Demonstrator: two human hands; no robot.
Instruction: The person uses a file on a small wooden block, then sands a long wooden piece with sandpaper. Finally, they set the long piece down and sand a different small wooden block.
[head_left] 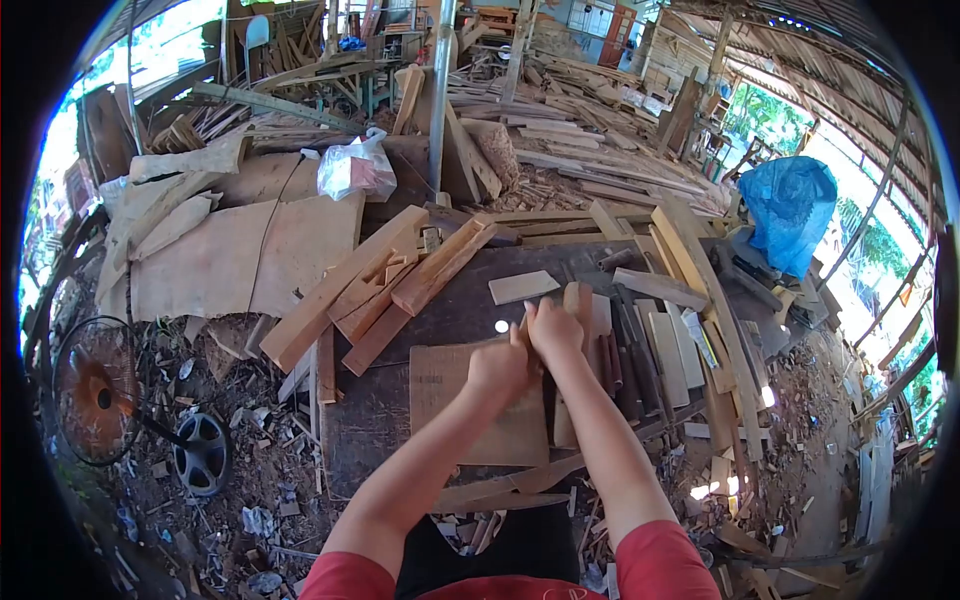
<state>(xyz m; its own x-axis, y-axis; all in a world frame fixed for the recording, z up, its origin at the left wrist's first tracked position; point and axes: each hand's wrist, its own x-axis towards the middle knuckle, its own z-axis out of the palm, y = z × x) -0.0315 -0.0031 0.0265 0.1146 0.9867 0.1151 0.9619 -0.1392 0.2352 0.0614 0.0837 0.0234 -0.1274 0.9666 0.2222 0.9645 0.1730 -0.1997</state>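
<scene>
Both my hands meet over the dark workbench (455,310). My left hand (498,368) is closed and rests on a flat plywood board (440,385) lying on the bench. My right hand (553,328) is closed around the lower end of a narrow light wooden piece (578,298) that stands up from the bench just beyond the board. A small thin tool may sit between the hands, but it is too small to tell. A small flat grey board (522,287) lies just beyond my hands.
Long timber planks (345,285) lie stacked at the bench's left. Dark slats and pale strips (655,345) lie at the right. A white plastic bag (355,170) sits behind. A fan (100,395) stands on the littered ground at left; a blue tarp (795,210) at right.
</scene>
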